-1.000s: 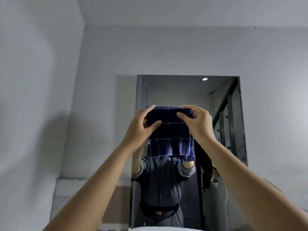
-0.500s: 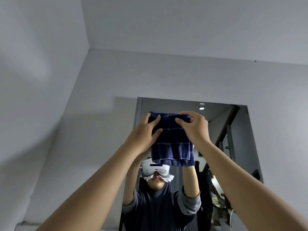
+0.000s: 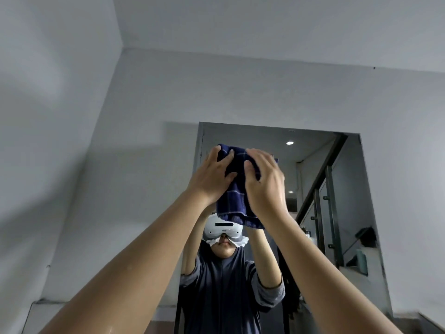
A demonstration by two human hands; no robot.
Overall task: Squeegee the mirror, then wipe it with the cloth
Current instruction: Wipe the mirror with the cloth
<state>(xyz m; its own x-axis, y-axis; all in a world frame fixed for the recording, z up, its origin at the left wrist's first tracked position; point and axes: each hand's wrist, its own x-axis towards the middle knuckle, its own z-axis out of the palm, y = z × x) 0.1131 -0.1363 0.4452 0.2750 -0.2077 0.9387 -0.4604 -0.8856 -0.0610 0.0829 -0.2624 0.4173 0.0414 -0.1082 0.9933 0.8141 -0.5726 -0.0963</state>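
A tall frameless mirror (image 3: 337, 189) hangs on the grey wall ahead. A dark blue checked cloth (image 3: 237, 198) is held up near the mirror's top left part, bunched at its top and hanging down below my hands. My left hand (image 3: 212, 177) grips the cloth's upper left side. My right hand (image 3: 265, 186) covers its right side, fingers curled over the top. Whether the cloth touches the glass I cannot tell. No squeegee is in view.
The mirror reflects a person with raised arms, a staircase railing (image 3: 325, 213) and ceiling lights. Plain grey walls meet in a corner (image 3: 115, 92) at the left. A ledge (image 3: 48, 307) runs along the lower left wall.
Both hands have drawn closer together, bunching the cloth that was spread flat between them. The camera has tilted upward, so the mirror sits lower in view.
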